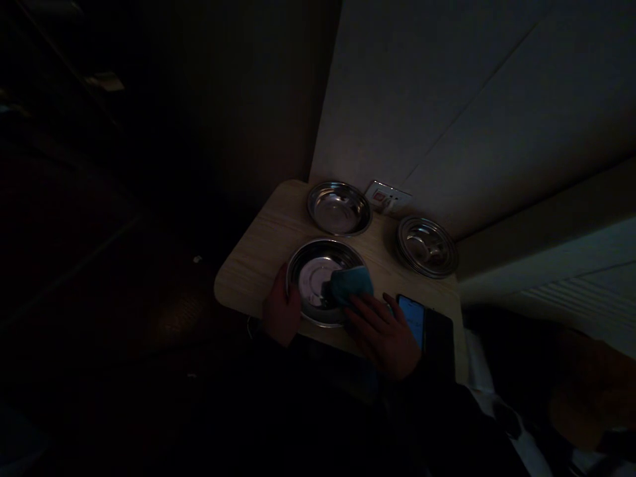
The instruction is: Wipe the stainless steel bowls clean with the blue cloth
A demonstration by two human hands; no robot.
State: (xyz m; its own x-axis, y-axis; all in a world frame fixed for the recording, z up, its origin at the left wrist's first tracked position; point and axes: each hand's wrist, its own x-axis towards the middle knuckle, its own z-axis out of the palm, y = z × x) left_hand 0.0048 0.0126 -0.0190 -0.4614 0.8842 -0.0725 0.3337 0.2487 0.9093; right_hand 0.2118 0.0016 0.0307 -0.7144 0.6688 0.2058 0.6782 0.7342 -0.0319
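A shiny steel bowl (314, 281) rests near the front of a small wooden table. At its left rim my left hand (282, 310) is closed, gripping the edge. My right hand (385, 334) presses a blue-green cloth (354, 283) against the bowl's inner right side, fingers laid over the cloth. Behind this bowl stands a second steel bowl (340, 209), close to the wall. To the right sits a stack of steel bowls (426, 245), nested in one another. The light is dim, so fine detail is hard to make out.
The table (258, 258) has rounded corners and stands against a pale wall (397, 99). A wall socket (387, 196) with a plug sits just behind the bowls. A lit phone (411, 315) and a dark flat object (440, 344) lie by my right hand.
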